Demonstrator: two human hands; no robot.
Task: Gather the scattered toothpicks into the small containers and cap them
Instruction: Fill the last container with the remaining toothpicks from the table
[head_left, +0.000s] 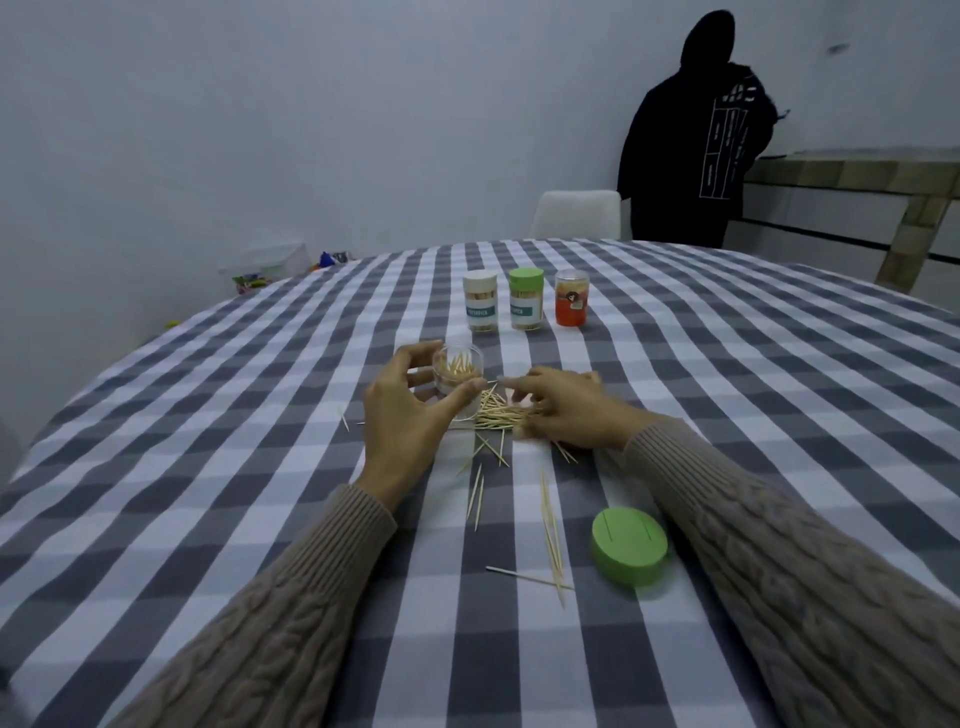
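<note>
Mid-gathering: left hand (405, 415) curls thumb and fingers round an uncapped clear jar (458, 371), partly filled with toothpicks, upright on the checked tablecloth (208, 415). Right hand (558, 410) rests just beside it on the main toothpick heap (501, 413), fingers bent down into the sticks; whether any are actually pinched I cannot tell. Strays (550, 525) lie nearer, by the loose green cap (628, 545); next move likely calls for a firm pinch, aligned sticks, a short lift into the jar mouth.

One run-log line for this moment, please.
left hand holds open jar | right hand on toothpick pile | green cap off
</note>
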